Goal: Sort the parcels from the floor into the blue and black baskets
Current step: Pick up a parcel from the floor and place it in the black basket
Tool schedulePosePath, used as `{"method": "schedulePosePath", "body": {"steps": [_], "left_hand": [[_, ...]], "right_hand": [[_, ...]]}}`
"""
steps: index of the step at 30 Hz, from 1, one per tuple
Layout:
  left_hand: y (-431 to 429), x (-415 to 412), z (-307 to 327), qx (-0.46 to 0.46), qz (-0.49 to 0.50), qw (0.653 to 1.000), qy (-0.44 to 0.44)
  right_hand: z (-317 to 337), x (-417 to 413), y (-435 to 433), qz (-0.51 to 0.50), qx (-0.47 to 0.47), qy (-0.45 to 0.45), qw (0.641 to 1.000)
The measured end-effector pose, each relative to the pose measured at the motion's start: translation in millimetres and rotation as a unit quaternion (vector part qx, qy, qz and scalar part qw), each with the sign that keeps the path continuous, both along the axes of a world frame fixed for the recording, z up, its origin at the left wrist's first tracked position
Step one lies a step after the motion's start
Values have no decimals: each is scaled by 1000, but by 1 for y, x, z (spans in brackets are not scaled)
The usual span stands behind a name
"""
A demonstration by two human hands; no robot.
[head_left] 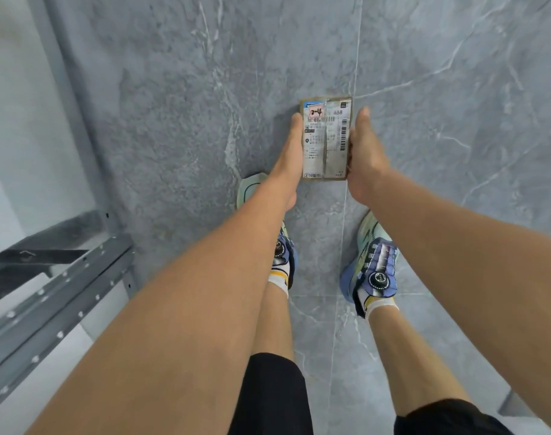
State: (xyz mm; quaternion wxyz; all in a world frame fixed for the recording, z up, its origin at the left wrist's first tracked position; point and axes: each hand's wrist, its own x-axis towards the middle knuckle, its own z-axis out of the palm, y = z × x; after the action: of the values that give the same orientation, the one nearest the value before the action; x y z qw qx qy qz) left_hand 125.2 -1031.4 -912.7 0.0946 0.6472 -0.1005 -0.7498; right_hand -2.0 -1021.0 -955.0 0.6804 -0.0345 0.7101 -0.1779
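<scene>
Evidently mid-sort, the left hand (pixel 291 152) and right hand (pixel 366 155) clasp one labelled parcel (pixel 326 139) between them above the floor (pixel 173 105), neither basket in view.

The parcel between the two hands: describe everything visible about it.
The small flat brown cardboard parcel faces label-up: a white shipping label covers its top, with barcodes, a pink sticker handwritten 2-4 and a crease down the middle. The left hand grips its left edge, the right hand its right, above the grey marbled floor tiles.
</scene>
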Motion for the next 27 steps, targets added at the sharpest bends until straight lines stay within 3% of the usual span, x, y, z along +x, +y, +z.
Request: {"method": "schedulePosePath", "body": {"steps": [6,10,18,27], "left_hand": [[-15,10,40,-30,26,999,4],[-43,29,112,-70,60,996,-4],[-109,66,334,-198,114,973,-42],[-132,109,609,-374,196,901,-103]], "right_hand": [[56,9,-25,8,-30,-36,999],[129,24,-60,35,-74,-48,996],[350,69,-142,96,-200,-72,972],[632,115,-197,198,-368,-122,900]]}}
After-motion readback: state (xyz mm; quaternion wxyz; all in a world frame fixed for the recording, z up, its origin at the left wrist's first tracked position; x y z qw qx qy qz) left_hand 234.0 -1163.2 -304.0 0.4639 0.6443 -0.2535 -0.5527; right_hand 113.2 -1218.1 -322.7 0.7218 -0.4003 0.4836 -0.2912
